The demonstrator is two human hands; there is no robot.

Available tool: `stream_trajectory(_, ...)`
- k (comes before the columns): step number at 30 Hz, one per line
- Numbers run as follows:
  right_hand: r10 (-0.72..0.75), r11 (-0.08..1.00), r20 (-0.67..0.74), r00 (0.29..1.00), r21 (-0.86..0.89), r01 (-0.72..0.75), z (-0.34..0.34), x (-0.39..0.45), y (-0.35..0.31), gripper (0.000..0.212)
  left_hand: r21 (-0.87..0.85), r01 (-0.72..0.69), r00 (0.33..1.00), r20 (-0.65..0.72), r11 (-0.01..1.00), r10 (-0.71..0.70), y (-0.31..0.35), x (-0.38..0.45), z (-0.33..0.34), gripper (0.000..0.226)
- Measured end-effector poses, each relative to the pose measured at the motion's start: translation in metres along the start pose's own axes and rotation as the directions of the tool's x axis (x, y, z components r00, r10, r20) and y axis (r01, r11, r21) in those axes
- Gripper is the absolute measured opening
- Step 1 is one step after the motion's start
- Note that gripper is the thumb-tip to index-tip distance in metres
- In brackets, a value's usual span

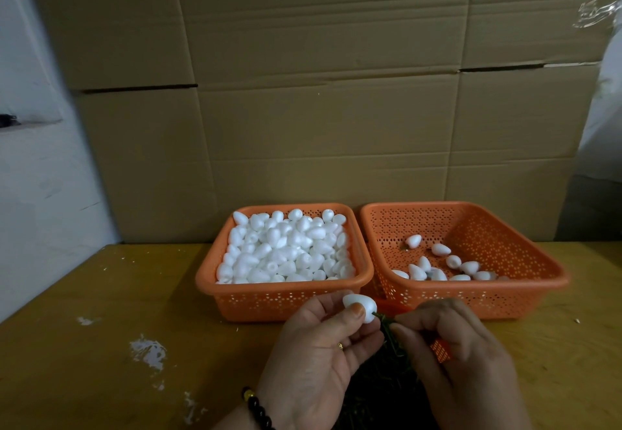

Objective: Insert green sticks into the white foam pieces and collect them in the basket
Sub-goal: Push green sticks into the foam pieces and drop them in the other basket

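My left hand [316, 359] pinches a white foam piece [359, 307] between thumb and fingers, just in front of the baskets. My right hand [451, 359] pinches a thin green stick [383, 319] whose tip touches the foam piece's lower right end. The left orange basket [282, 298] is heaped with plain white foam pieces [286, 248]. The right orange basket [471, 298] holds several foam pieces [441, 268] along its front, some showing short dark stems. A dark pile of green sticks [380, 392] lies under my hands, partly hidden.
The baskets stand side by side on a yellow wooden table [134, 295] marked with white flecks [148, 350]. Stacked cardboard boxes [319, 93] form a wall right behind them. A small orange container [441, 350] peeks out beneath my right hand.
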State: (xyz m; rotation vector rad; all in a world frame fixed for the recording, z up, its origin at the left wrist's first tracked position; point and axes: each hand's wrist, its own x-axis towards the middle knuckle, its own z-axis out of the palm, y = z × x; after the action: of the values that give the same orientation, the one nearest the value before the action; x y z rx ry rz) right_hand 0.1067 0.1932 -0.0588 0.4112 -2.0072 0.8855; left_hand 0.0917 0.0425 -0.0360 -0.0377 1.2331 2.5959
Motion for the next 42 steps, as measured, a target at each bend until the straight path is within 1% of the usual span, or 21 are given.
stream_trajectory(4,-0.001,1.0,0.01,1.0,-0.002,0.001,0.0006,-0.0002,0.0009,0.005,0.017,0.02,1.0,-0.012,1.0,-0.02,-0.0021,-0.0009,0.002,0.046)
stream_trajectory(7,-0.004,1.0,0.017,1.0,0.0,0.004,0.001,0.0,0.0012,0.005,0.023,0.015,1.0,-0.017,1.0,-0.015,-0.002,-0.0014,0.0029,0.046)
stream_trajectory(14,-0.012,1.0,0.044,0.999,-0.002,0.012,0.0008,-0.0012,0.002,0.005,0.045,0.029,1.0,-0.008,0.999,-0.028,-0.005,-0.0054,0.0088,0.038)
stream_trajectory(22,-0.009,1.0,0.054,0.999,-0.004,0.009,0.0005,-0.0014,0.0024,0.005,0.052,0.035,0.999,-0.031,0.998,-0.033,-0.0041,-0.0065,0.0094,0.038)
stream_trajectory(27,0.013,1.0,0.044,0.999,0.004,-0.013,0.0008,-0.0007,0.0004,0.009,0.042,0.033,0.999,-0.021,0.999,-0.032,-0.0039,-0.0072,0.0095,0.035)
stream_trajectory(30,0.027,1.0,0.04,0.999,0.016,-0.027,-0.0003,0.0004,-0.0034,0.02,-0.012,0.029,0.999,-0.028,0.999,-0.03,-0.0028,-0.0071,0.0089,0.036)
stream_trajectory(33,0.039,0.999,0.038,0.998,0.014,-0.04,-0.0009,0.0003,-0.0046,0.022,-0.051,0.03,0.999,-0.024,0.998,-0.032,-0.001,-0.0071,0.0077,0.033)
stream_trajectory(35,0.042,0.999,0.045,0.998,0.014,-0.042,-0.0008,-0.0004,-0.0044,0.024,-0.062,0.047,0.999,-0.012,0.997,-0.048,-0.0004,-0.0072,0.0071,0.028)
stream_trajectory(39,0.048,0.998,0.071,0.996,0.033,-0.05,-0.0011,-0.0004,-0.0062,0.03,-0.093,0.086,0.995,-0.037,0.992,-0.09,-0.001,-0.0058,0.0049,0.027)
stream_trajectory(42,0.053,0.998,0.07,0.996,0.038,-0.055,-0.0014,-0.0005,-0.0059,0.029,-0.079,0.105,0.994,-0.019,0.991,-0.107,0.0003,-0.0069,0.0058,0.024)
